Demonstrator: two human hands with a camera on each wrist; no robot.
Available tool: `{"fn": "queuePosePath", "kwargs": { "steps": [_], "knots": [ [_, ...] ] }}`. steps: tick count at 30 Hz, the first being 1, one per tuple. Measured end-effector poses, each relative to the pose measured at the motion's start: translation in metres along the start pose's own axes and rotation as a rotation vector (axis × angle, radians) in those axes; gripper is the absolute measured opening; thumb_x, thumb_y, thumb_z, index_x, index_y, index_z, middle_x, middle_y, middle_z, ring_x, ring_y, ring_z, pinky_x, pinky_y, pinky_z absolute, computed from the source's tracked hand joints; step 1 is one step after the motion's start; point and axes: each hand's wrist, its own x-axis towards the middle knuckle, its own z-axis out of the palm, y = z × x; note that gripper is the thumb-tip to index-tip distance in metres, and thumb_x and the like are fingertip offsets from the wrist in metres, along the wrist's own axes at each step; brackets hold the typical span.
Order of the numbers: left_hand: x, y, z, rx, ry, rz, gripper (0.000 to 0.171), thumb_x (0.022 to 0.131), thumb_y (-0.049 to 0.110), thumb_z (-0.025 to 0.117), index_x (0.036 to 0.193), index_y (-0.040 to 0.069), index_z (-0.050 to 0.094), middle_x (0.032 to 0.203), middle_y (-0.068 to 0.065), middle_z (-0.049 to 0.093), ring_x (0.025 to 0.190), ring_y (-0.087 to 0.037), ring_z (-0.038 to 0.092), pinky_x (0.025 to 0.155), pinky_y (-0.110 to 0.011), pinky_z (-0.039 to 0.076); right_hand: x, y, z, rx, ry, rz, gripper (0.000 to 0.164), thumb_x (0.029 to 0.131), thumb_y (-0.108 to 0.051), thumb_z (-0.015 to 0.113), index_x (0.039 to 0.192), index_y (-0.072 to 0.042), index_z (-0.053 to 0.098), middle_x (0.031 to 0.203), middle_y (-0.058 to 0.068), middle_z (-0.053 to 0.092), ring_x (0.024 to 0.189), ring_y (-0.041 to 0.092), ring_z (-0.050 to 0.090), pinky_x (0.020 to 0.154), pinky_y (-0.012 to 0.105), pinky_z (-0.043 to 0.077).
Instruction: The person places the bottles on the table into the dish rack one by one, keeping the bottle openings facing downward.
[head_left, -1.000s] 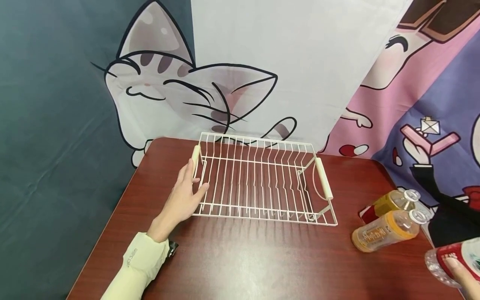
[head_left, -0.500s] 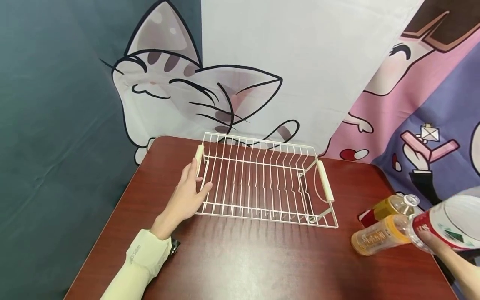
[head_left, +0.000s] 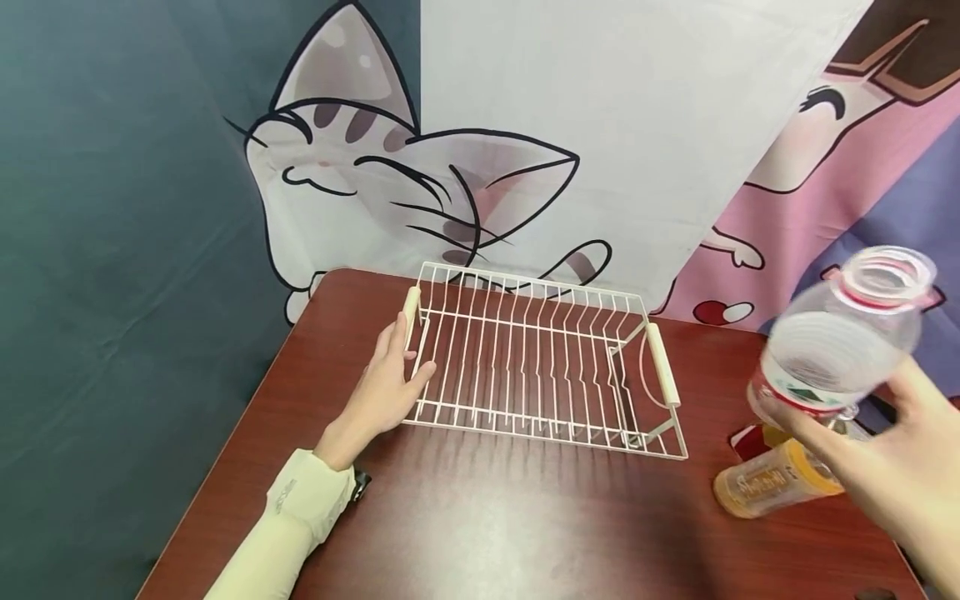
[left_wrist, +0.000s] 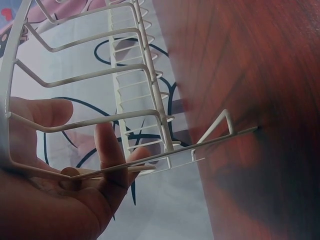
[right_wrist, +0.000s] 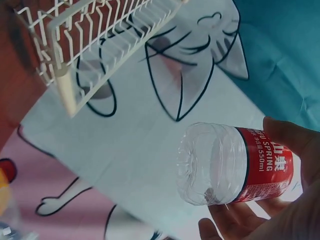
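My left hand is at the left end of a white wire dish rack. In the left wrist view its fingers curl round the rack's pale end handle, among the wires. Held up at the right, a clear plastic water bottle with a red label is gripped by my right hand. Upright but tilted, the bottle has a clear ring at its upper end with a red band below. In the right wrist view, the bottle's clear base points away from the palm.
Below the held bottle, a bottle of orange drink stands on the red-brown table. Behind it is a bottle with a red and yellow side, partly hidden. A cartoon cat cloth hangs behind the table.
My right hand has brought the water bottle in from the right edge, up and leftward, turning it upright above the other bottles. The left hand keeps its place on the rack; the view has shifted slightly.
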Motion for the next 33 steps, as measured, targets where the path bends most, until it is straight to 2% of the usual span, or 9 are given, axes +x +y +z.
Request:
{"fn": "queuePosePath", "kwargs": {
  "steps": [1, 4, 7, 11, 14, 15, 20, 25, 33],
  "knots": [
    [0.001, 0.001, 0.001, 0.000, 0.000, 0.002, 0.097, 0.113, 0.032, 0.064, 0.179, 0.009, -0.004, 0.184, -0.016, 0.011, 0.147, -0.033, 0.060, 0.117, -0.066, 0.043, 0.005, 0.014, -0.002, -0.031, -0.027, -0.001, 0.071, 0.074, -0.005, 0.101, 0.139, -0.017, 0.076, 0.117, -0.037, 0.066, 0.106, -0.013, 0.055, 0.090, 0.006, 0.036],
    [0.001, 0.000, 0.001, 0.008, -0.002, 0.003, 0.098, 0.113, 0.032, 0.064, 0.179, 0.009, -0.004, 0.184, -0.017, 0.011, 0.147, -0.033, 0.060, 0.119, -0.067, 0.041, 0.016, 0.036, 0.003, -0.148, -0.053, -0.042, 0.079, 0.067, -0.016, 0.108, 0.139, -0.020, 0.075, 0.113, -0.037, 0.062, 0.103, -0.011, 0.053, 0.084, 0.008, 0.032],
    [0.000, 0.000, 0.002, 0.004, -0.003, 0.004, 0.097, 0.113, 0.032, 0.064, 0.179, 0.008, -0.004, 0.184, -0.017, 0.011, 0.147, -0.033, 0.060, 0.118, -0.067, 0.042, 0.024, 0.010, 0.015, -0.161, -0.067, -0.152, 0.074, 0.066, -0.012, 0.105, 0.134, -0.013, 0.075, 0.110, -0.040, 0.056, 0.099, -0.010, 0.049, 0.083, 0.013, 0.030],
    [0.000, 0.000, 0.001, 0.002, -0.004, 0.001, 0.097, 0.113, 0.031, 0.064, 0.179, 0.008, -0.004, 0.184, -0.017, 0.011, 0.146, -0.034, 0.060, 0.117, -0.067, 0.043, 0.042, 0.003, 0.028, -0.161, -0.077, -0.294, 0.072, 0.064, -0.007, 0.103, 0.130, -0.004, 0.075, 0.115, -0.013, 0.071, 0.098, -0.009, 0.045, 0.081, 0.020, 0.030],
    [-0.001, 0.000, 0.001, 0.012, -0.001, 0.001, 0.097, 0.113, 0.031, 0.064, 0.179, 0.008, -0.004, 0.184, -0.017, 0.011, 0.146, -0.034, 0.060, 0.118, -0.067, 0.042, 0.054, 0.000, 0.036, -0.168, -0.101, -0.336, 0.075, 0.066, -0.007, 0.101, 0.135, -0.004, 0.073, 0.121, 0.016, 0.074, 0.099, 0.000, 0.049, 0.080, 0.027, 0.033],
    [0.000, 0.000, 0.001, 0.012, 0.001, 0.002, 0.097, 0.113, 0.031, 0.064, 0.179, 0.008, -0.004, 0.184, -0.017, 0.011, 0.146, -0.033, 0.060, 0.118, -0.067, 0.042, 0.058, -0.002, 0.037, -0.175, -0.113, -0.335, 0.076, 0.068, -0.007, 0.101, 0.138, -0.004, 0.072, 0.124, 0.021, 0.073, 0.101, 0.005, 0.052, 0.080, 0.030, 0.033],
    [0.000, 0.000, 0.000, 0.014, 0.007, 0.010, 0.097, 0.113, 0.032, 0.064, 0.179, 0.007, -0.003, 0.184, -0.017, 0.012, 0.145, -0.033, 0.061, 0.117, -0.067, 0.043, 0.077, -0.004, 0.047, -0.206, -0.165, -0.352, 0.080, 0.071, -0.007, 0.100, 0.145, -0.006, 0.069, 0.128, 0.023, 0.070, 0.110, 0.034, 0.061, 0.085, 0.043, 0.035],
    [0.001, 0.001, 0.000, 0.005, 0.006, 0.016, 0.097, 0.113, 0.034, 0.064, 0.178, 0.006, -0.002, 0.183, -0.018, 0.013, 0.144, -0.033, 0.061, 0.119, -0.069, 0.039, 0.096, -0.001, 0.062, -0.212, -0.212, -0.412, 0.080, 0.071, 0.000, 0.097, 0.145, -0.008, 0.070, 0.126, 0.023, 0.070, 0.112, 0.038, 0.063, 0.087, 0.051, 0.040],
    [0.000, 0.001, 0.000, 0.011, 0.007, 0.006, 0.098, 0.112, 0.034, 0.064, 0.179, 0.007, -0.002, 0.183, -0.016, 0.013, 0.143, -0.033, 0.062, 0.115, -0.066, 0.044, 0.115, 0.001, 0.091, -0.258, -0.270, -0.485, 0.085, 0.067, -0.001, 0.101, 0.146, -0.013, 0.070, 0.134, 0.023, 0.071, 0.119, 0.051, 0.065, 0.094, 0.070, 0.045]
  ]
}}
